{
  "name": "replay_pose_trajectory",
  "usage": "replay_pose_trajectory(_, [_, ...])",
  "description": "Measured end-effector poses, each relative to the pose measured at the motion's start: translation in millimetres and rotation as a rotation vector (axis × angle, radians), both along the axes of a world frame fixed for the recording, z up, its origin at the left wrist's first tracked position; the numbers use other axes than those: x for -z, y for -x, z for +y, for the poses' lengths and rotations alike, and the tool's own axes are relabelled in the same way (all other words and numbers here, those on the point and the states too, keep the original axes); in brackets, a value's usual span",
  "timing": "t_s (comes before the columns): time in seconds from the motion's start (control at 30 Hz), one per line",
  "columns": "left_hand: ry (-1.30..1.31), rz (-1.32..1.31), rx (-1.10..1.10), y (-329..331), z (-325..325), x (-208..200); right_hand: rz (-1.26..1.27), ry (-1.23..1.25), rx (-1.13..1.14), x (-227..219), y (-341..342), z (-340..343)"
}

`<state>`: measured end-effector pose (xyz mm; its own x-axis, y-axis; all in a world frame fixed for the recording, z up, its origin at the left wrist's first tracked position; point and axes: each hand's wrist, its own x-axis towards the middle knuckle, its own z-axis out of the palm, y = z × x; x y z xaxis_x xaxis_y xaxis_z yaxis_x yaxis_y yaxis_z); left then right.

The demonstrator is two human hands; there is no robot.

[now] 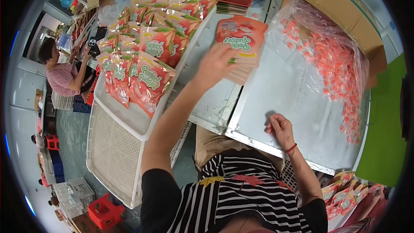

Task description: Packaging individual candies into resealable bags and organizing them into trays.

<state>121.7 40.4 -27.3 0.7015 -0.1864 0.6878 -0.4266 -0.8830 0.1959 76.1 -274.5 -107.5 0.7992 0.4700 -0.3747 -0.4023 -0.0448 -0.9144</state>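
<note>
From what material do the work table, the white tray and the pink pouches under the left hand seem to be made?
Table: probably sheet metal, grey with a dull shine and folded edges. White tray: likely moulded plastic, matte, with a fine mesh floor. Pouches under the left hand: glossy printed plastic film, it seems; light glints on them. The right hand rests on the table.

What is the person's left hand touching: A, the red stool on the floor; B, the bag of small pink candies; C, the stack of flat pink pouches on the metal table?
C: the left hand rests on the stack of flat pink pouches on the metal table.
</note>
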Motion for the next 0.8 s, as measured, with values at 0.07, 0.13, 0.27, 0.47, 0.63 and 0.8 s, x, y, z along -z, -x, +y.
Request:
replay_pose_trajectory(0.07, [-0.041, 0.093, -0.013, -22.7, -0.8, 25.5, -0.030, -0.021, -0.011, 1.1, 2.3, -2.0])
replay_pose_trajectory(0.13, [-0.084, 0.187, -0.019, -36.6, 1.6, 45.7, -0.089, -0.036, -0.014, 5.9, 4.2, -4.6])
replay_pose_trajectory(0.27, [-0.227, 0.292, -0.054, -48.0, 10.2, 58.8, -0.203, 0.049, -0.018, 3.7, 7.2, -4.9])
replay_pose_trajectory(0.47, [-0.419, 0.241, -0.053, -49.4, 10.4, 60.5, -0.259, 0.046, -0.043, 5.5, 4.1, -8.1])
replay_pose_trajectory(0.63, [-0.398, 0.222, 0.053, -45.3, 22.8, 52.9, -0.336, 0.089, -0.053, 4.5, 7.3, -7.2])
replay_pose_trajectory(0.8, [-0.093, 0.245, 0.145, -36.9, 11.0, 25.9, -0.349, 0.085, -0.011, 8.0, 12.1, -6.6])
